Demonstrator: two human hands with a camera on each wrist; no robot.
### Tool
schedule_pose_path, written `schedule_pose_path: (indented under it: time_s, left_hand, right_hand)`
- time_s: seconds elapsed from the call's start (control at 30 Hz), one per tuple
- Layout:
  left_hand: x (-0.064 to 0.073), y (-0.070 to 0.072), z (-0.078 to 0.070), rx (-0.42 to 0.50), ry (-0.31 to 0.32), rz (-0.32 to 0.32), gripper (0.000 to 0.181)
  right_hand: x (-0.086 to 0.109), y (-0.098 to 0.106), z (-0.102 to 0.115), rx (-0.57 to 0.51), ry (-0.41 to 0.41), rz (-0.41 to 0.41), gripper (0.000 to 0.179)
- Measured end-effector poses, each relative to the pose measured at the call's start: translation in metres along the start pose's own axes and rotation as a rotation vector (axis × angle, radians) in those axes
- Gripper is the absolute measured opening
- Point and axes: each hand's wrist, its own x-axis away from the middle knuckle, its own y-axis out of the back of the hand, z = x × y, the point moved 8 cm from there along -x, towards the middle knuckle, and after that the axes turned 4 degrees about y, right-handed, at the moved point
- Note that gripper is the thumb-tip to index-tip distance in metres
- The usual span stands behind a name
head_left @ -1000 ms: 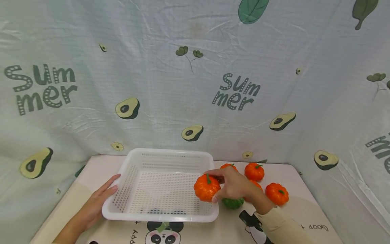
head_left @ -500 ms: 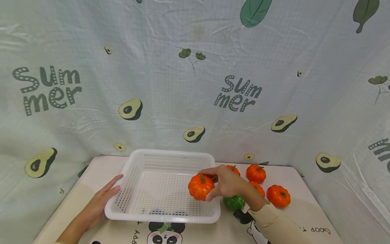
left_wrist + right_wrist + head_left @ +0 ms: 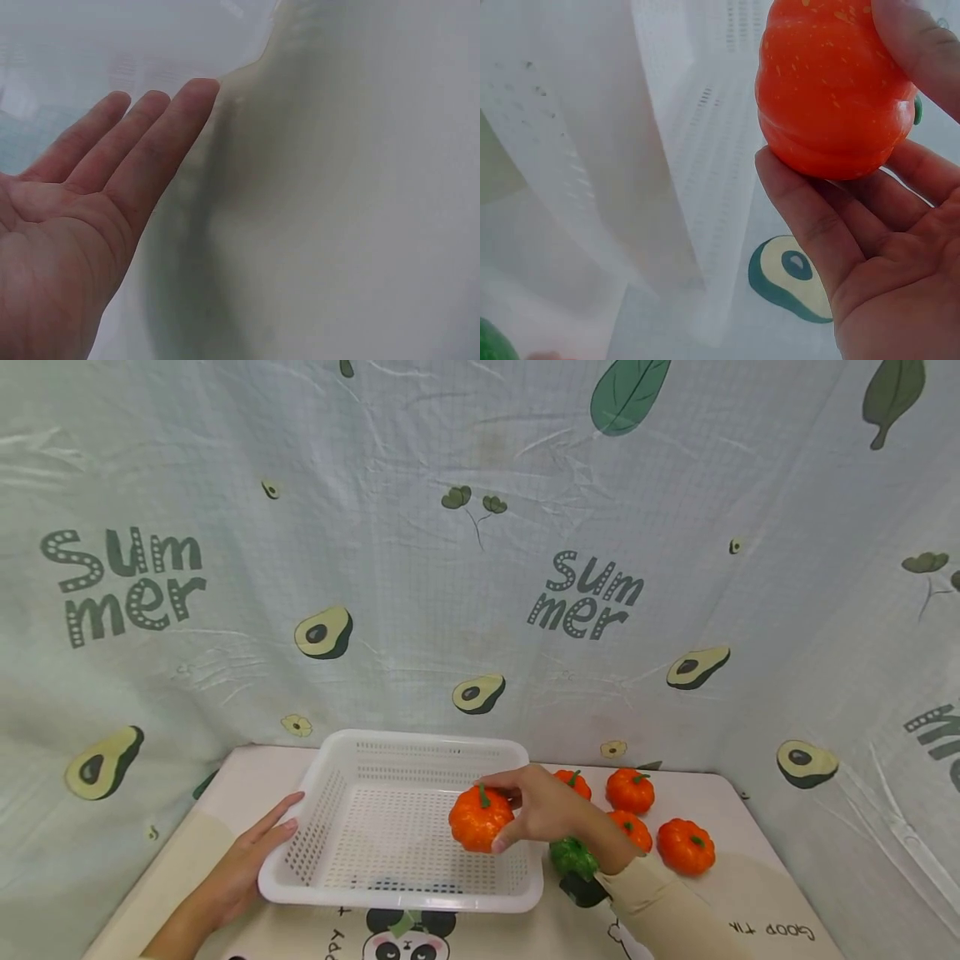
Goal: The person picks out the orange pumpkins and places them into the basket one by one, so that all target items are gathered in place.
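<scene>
A small orange toy pumpkin (image 3: 477,820) with a green stem is pinched between the thumb and fingers of my right hand (image 3: 543,806). That hand holds it over the right part of a white perforated plastic basket (image 3: 397,900). In the right wrist view the glossy pumpkin (image 3: 832,94) rests against my fingertips, with the thumb on its other side. My left hand (image 3: 243,860) touches the basket's left side with its fingers. The left wrist view has those fingers (image 3: 161,146) extended and nearly straight against the basket wall (image 3: 165,45).
Right of the basket lie several more orange pumpkins (image 3: 686,847) and a green one (image 3: 572,858), partly hidden by my right arm. A dark object (image 3: 583,890) is near my right wrist. Behind the table hangs a printed curtain (image 3: 390,568).
My right hand has carried the orange pumpkin leftward, from the basket's right edge to farther over its inside. The left hand stays at the basket's side.
</scene>
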Motion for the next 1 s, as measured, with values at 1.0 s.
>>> schedule_pose_path:
  time_s: [1.0]
  left_hand:
    - [-0.001, -0.001, 0.0, 0.028, 0.012, 0.0, 0.065]
  right_hand:
    - [-0.048, -0.018, 0.021, 0.059, 0.029, 0.004, 0.078]
